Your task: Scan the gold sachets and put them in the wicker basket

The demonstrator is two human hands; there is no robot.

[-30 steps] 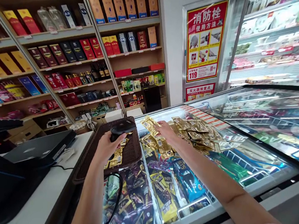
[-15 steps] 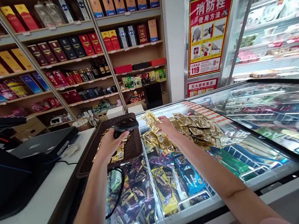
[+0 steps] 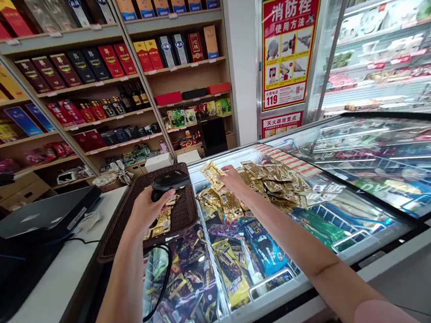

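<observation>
My left hand (image 3: 148, 207) is wrapped round a black handheld barcode scanner (image 3: 171, 179), held above a brown woven basket (image 3: 185, 207). Gold packets (image 3: 161, 223) lie inside that basket, partly covered by the hand. Between the fingers of my right hand (image 3: 232, 180) is a gold foil packet (image 3: 212, 173), raised just over other packets on the glass lid. A heap of similar gold packets (image 3: 275, 179) spreads to the right of this hand. The scanner's black cable (image 3: 166, 279) loops down beside my left forearm.
Beneath the packets is a glass-topped chest freezer (image 3: 230, 314) full of wrapped goods. A white counter (image 3: 73, 265) with a dark laptop-like device (image 3: 50, 211) stands at left. Shelves of boxes (image 3: 150, 47) rise behind, beside a red fire-hydrant poster (image 3: 287, 45).
The view has shifted a little to the right, so things sit further left. Both hands keep their holds on the scanner and the packet, the packet staying near the scanner.
</observation>
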